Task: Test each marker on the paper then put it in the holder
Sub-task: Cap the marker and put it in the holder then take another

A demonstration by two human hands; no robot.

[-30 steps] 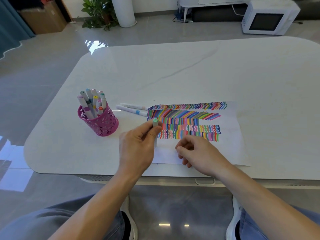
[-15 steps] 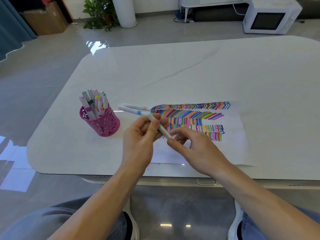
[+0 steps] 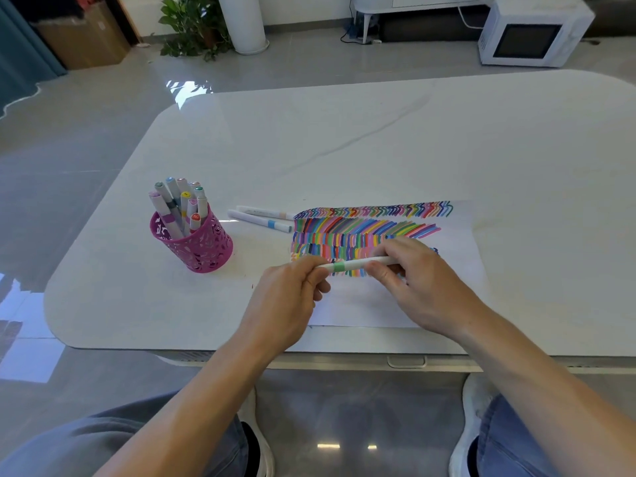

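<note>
the curled fingers (image 3: 318,277) of the left hand (image 3: 285,299) pinch the left end of a white marker with a green band (image 3: 339,266), and that end is hidden inside the grip. the thumb and fingertips (image 3: 375,270) of the right hand (image 3: 425,280) close round the marker's right part, with a short length of barrel showing past them at the far side. between the two grips the barrel lies nearly level, with the green band just beside the left fingers. i cannot tell whether either cap is on.

the marker is held over the lower rows of strokes on a white sheet of paper covered with many-coloured test lines (image 3: 361,306). the near strip of the sheet is bare. the right hand covers the right end of the lowest rows.

left of the paper two white markers lie side by side on the tabletop, one with a blue band (image 3: 272,224) and behind it one with a pale band (image 3: 265,212), their right ends at the paper's edge. further left, well apart from the hands, stands a pink perforated round pen holder (image 3: 201,251), upright, with a bunch of capped markers (image 3: 179,204) leaning in it.

all this rests on a white glossy table with rounded corners (image 3: 344,149). on the grey floor beyond it are a white microwave (image 3: 533,32), a green potted plant (image 3: 192,25) and a brown cardboard box (image 3: 82,39).
</note>
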